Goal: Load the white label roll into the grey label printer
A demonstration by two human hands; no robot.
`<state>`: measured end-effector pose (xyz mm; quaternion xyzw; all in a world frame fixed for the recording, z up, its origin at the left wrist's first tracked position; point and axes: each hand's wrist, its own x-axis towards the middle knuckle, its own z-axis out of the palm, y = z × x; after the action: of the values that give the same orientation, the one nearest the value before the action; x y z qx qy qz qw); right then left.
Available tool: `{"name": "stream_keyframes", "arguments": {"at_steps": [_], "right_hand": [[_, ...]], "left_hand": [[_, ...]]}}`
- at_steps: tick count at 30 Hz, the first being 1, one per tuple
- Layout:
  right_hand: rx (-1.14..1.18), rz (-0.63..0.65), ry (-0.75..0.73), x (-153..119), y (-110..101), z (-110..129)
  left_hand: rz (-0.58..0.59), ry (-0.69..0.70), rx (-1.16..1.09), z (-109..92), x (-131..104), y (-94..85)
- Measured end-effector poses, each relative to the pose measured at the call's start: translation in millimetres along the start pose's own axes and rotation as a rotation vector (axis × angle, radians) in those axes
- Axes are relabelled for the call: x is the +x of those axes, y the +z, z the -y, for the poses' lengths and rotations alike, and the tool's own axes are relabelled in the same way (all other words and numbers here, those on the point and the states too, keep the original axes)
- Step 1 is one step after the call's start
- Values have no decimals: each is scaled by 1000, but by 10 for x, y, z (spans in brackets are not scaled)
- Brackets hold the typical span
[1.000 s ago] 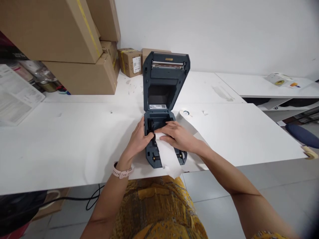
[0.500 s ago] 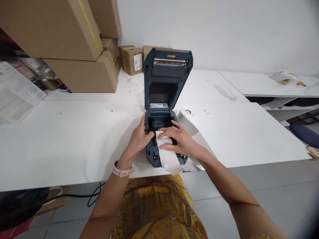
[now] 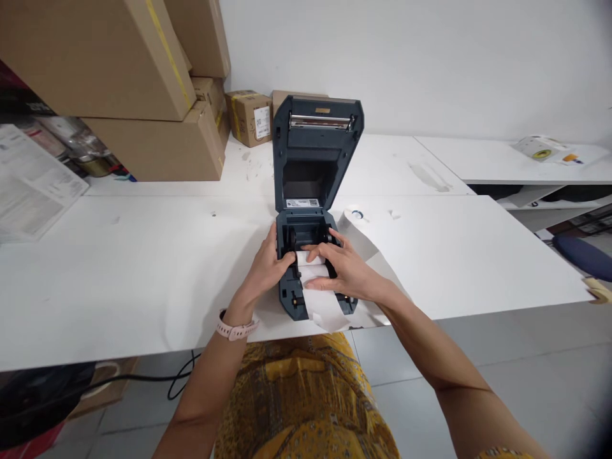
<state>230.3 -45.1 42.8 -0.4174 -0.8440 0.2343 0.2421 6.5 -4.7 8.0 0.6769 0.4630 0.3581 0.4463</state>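
A dark grey label printer point(image 3: 310, 141) stands on the white table with its lid tipped up and back. Inside its lower half lies a small white label roll point(image 3: 315, 271), its loose paper strip point(image 3: 324, 305) hanging out over the front. My left hand point(image 3: 266, 262) grips the printer's left side, its thumb reaching over the rim beside the roll. My right hand point(image 3: 348, 268) is on the roll, its fingers bent over the top and its thumb on the paper. The right end of the roll is hidden behind that hand.
Wide white backing paper point(image 3: 366, 239) curls on the table right of the printer. Cardboard boxes point(image 3: 157, 150) are stacked at the back left, near plastic-wrapped papers point(image 3: 31, 185). Another label roll point(image 3: 542, 150) rests at the far right. A black cable point(image 3: 143, 377) hangs below the table.
The fingers of my right hand have shifted slightly on the label roll, showing more of the holder behind. My left hand stays on the printer's side. The view has moved a little.
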Motion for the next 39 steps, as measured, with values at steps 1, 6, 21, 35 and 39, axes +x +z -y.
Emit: {"name": "stream_keyframes", "arguments": {"at_steps": [1, 6, 21, 35, 39], "right_hand": [[6, 2, 5, 0, 1, -4], [22, 25, 0, -2, -26, -3], [-153, 18, -11, -35, -24, -9], [-243, 63, -12, -16, -35, -6], [-179, 62, -32, -44, -88, 0]], "left_hand": [[1, -5, 0, -10, -1, 0], [17, -23, -5, -47, -8, -15], [8, 25, -25, -3, 12, -18], [34, 23, -200, 5, -6, 12], [48, 24, -138, 112, 13, 35]]}}
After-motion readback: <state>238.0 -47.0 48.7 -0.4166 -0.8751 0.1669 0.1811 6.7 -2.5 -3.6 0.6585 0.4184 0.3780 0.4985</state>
